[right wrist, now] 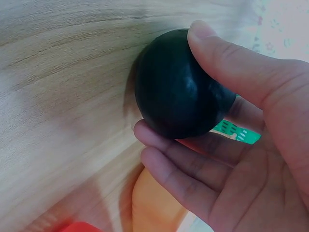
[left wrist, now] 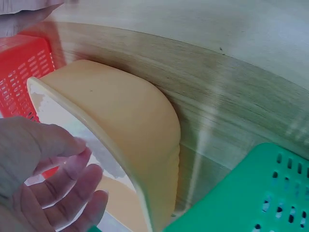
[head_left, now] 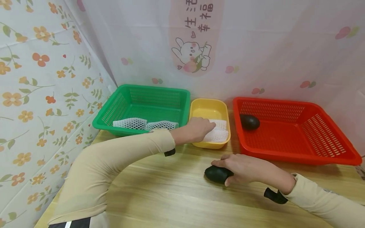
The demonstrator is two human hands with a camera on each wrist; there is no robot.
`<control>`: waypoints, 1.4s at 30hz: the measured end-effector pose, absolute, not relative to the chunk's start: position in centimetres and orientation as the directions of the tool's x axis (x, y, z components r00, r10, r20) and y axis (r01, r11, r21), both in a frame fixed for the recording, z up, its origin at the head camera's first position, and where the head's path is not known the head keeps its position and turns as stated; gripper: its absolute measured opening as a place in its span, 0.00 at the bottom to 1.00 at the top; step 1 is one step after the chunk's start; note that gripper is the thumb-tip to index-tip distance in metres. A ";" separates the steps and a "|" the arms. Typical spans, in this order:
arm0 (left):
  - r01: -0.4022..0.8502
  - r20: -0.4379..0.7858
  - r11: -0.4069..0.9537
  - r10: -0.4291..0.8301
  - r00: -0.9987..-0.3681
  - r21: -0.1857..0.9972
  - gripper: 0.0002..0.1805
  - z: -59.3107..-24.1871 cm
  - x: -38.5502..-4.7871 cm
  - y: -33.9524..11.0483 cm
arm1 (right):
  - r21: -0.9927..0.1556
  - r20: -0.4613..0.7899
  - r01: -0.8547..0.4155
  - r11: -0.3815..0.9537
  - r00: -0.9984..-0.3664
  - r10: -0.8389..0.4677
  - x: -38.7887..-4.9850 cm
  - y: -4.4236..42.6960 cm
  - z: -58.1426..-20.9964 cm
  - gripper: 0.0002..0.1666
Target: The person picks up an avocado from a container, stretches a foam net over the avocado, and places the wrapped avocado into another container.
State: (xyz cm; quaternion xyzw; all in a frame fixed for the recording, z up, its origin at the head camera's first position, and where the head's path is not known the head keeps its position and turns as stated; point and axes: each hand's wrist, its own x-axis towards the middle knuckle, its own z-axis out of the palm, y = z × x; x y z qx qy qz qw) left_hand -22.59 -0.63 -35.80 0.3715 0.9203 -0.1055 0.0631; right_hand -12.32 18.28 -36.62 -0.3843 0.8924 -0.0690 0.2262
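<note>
My right hand [head_left: 242, 169] grips a dark green avocado [head_left: 218, 174] on the wooden table, in front of the yellow bin. In the right wrist view, thumb and fingers curve round the smooth avocado [right wrist: 181, 87]. Over the yellow bin [head_left: 209, 145] is my left hand [head_left: 195, 129], near the white foam net sleeves [head_left: 219, 134] inside. Its fingers are loosely bent in the left wrist view, the thumb close to the index fingertip, with nothing visibly held. A second, darker avocado [head_left: 249, 122] lies at the left side of the red basket [head_left: 299, 158].
A green basket [head_left: 142, 88] stands at the back left, with white foam net sleeves [head_left: 129, 123] along its near side. The red basket is at the back right. Behind them hangs a printed cloth [head_left: 142, 38], and a floral cloth [head_left: 42, 95] borders the left side.
</note>
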 end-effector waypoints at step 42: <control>0.659 -0.117 0.739 0.648 -0.753 -0.144 0.21 -35.3 -21.5 -1.5 | -0.319 -0.358 -0.640 0.699 -0.602 -0.714 -12.5 18.4 -36.8 0.44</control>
